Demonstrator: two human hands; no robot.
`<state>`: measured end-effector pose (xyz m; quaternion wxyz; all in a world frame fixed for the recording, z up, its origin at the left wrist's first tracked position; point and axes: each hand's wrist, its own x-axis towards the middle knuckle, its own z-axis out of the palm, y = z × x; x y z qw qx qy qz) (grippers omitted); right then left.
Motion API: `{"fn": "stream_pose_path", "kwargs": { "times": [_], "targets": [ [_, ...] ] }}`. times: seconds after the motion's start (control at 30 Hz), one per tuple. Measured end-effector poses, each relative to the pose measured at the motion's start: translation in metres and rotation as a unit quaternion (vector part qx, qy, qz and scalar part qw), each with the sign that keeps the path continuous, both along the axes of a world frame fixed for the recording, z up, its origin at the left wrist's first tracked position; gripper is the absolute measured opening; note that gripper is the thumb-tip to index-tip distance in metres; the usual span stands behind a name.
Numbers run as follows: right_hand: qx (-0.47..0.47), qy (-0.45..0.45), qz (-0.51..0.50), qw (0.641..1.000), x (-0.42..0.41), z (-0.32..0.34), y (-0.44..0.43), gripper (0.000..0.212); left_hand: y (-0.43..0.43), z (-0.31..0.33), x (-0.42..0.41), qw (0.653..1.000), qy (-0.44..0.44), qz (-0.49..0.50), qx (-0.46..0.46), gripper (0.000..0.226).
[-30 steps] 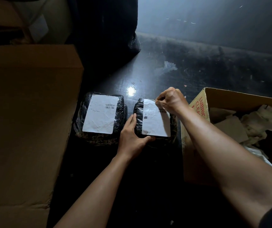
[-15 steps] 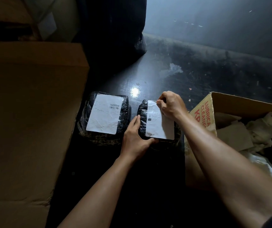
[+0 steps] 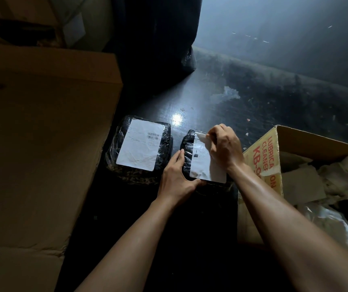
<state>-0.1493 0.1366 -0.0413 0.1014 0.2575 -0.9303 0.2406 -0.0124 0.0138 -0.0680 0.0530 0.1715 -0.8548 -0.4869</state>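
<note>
We find the print on the barcode label (image 3: 140, 144) too small to read. The right hand (image 3: 224, 147) covers the 2 o'clock corner of the narrow label (image 3: 200, 165). At 3 o'clock the open box (image 3: 261, 148) runs off the frame, its red lettering partly behind the forearm. At 9 o'clock the big carton (image 3: 42, 144) is cut off too.

One wide-angle view, worn on the person's head, faces forward and steeply down onto the dark glossy surface (image 3: 192, 98), close enough that the left hand (image 3: 176, 178) and right hand (image 3: 224, 148) sit mid-frame.
</note>
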Motion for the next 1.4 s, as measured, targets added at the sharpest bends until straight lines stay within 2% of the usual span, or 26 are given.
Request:
{"fn": "stream_pose_path", "kwargs": {
  "times": [0.1, 0.23, 0.47, 0.6, 0.77, 0.93, 1.13, 1.4],
  "targets": [
    [0.008, -0.002, -0.008, 1.000, 0.003, 0.001, 0.001, 0.005, 0.000, -0.001, 0.000, 1.000, -0.003, 0.002, -0.001, 0.109],
    [0.004, -0.007, -0.003, 1.000, 0.004, 0.004, 0.003, 0.004, 0.000, -0.001, 0.001, 1.000, -0.006, 0.005, 0.000, 0.110],
    [-0.001, -0.021, -0.004, 1.000, 0.008, 0.006, 0.004, 0.009, -0.001, 0.000, 0.002, 1.000, -0.003, -0.007, -0.008, 0.109],
    [-0.013, -0.078, -0.016, 0.997, 0.001, 0.007, 0.004, 0.008, -0.004, 0.002, -0.001, 0.999, -0.008, -0.028, -0.028, 0.113],
    [-0.004, -0.121, -0.003, 0.993, -0.011, 0.014, 0.007, 0.011, -0.007, 0.006, -0.007, 0.996, -0.038, -0.062, -0.061, 0.129],
    [-0.013, -0.131, -0.021, 0.991, -0.016, 0.013, 0.005, 0.011, -0.012, 0.002, -0.020, 0.993, -0.055, -0.101, -0.013, 0.141],
    [-0.031, -0.177, -0.050, 0.982, -0.023, 0.014, 0.004, 0.014, -0.014, -0.001, -0.026, 0.990, -0.072, -0.120, -0.011, 0.154],
    [-0.065, -0.211, -0.069, 0.973, -0.022, 0.013, 0.004, 0.023, -0.013, -0.004, -0.027, 0.994, -0.053, -0.093, -0.009, 0.146]
  ]
}}
